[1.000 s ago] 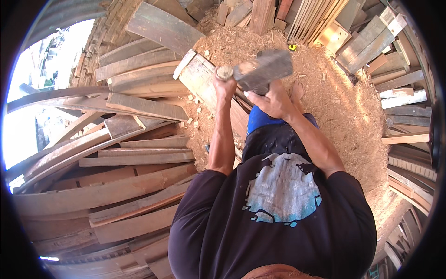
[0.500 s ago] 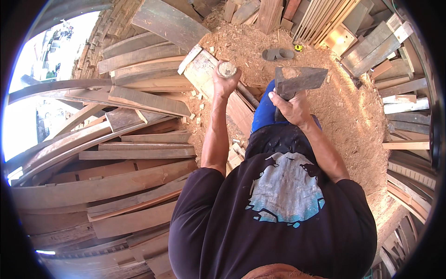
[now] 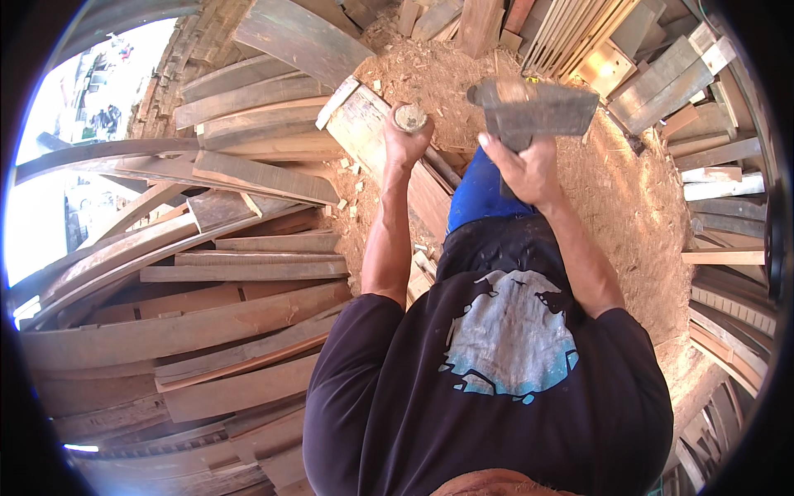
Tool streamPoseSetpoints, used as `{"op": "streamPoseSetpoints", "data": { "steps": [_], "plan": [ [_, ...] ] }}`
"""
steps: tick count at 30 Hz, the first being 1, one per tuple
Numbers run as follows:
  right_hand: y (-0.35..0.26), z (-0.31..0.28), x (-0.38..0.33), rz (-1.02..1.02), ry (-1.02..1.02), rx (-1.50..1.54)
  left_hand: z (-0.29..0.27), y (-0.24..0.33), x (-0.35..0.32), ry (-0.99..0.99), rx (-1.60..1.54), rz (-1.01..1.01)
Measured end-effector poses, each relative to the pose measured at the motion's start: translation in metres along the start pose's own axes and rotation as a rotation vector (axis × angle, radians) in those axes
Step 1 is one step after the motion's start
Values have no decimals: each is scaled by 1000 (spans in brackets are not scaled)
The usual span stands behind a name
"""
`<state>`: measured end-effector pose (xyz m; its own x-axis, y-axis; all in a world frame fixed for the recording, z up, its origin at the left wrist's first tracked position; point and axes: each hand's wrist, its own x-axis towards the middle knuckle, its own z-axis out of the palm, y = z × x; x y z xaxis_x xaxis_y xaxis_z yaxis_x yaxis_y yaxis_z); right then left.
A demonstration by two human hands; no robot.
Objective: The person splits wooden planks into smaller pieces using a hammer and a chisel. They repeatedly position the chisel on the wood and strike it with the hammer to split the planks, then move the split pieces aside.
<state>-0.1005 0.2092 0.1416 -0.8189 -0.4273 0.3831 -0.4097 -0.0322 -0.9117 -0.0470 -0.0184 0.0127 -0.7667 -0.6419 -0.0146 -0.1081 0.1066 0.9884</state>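
My left hand [image 3: 404, 150] is closed in an upright fist round a thick wooden chisel handle [image 3: 410, 119]. Only its round, pale, battered top shows; whatever lies below the fist is hidden. Beneath that hand runs a wooden workpiece [image 3: 356, 120], slanting from upper left down towards my leg. On the right, my right hand [image 3: 532, 169] grips a mallet [image 3: 542, 117] with a dark, blocky, weathered head. The head is raised, blurred by motion and apart from the chisel handle. Its grip is mostly covered by my fingers.
Stacked planks [image 3: 265, 207] crowd the left side. More boards [image 3: 724, 202] line the right edge, and thin strips [image 3: 579, 37] lean at the back. Sawdust and shavings cover the floor [image 3: 637, 223], with small wood chips [image 3: 356, 188] near my left forearm.
The mallet has moved slightly up and to the right, and now hides most of the dark footwear and the yellow object behind it. My left hand has shifted a little right, still gripping the chisel handle.
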Motion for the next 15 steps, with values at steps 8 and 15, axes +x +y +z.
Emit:
{"op": "streamPoseSetpoints", "data": {
  "steps": [8,15],
  "plan": [
    [51,35,34,68,-518,-710,12,23,-6,-74,121,394],
    [44,33,26,140,-550,-385,3,-30,-6,-181,280,319]
  ]
}}
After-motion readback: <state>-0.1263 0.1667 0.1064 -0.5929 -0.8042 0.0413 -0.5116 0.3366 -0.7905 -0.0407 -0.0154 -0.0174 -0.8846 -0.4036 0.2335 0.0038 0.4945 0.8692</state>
